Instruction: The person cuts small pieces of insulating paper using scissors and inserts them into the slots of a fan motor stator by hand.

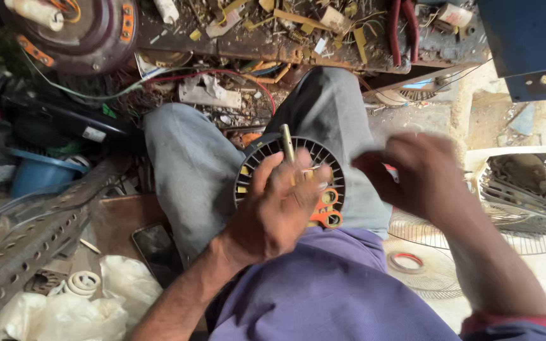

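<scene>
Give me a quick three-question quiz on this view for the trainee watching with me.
1. True or false: the left hand rests on the round black slotted motor core on the person's lap.
2. Which lies under the left hand's fingers? A) orange-handled scissors B) a blue plastic tub C) a white wire fan guard
3. Fill in: the thin metal rod sticks up from the core's ____.

Key: 1 true. 2 A. 3 centre. The right hand is blurred, beside the core, and whether it holds anything cannot be told.
</scene>
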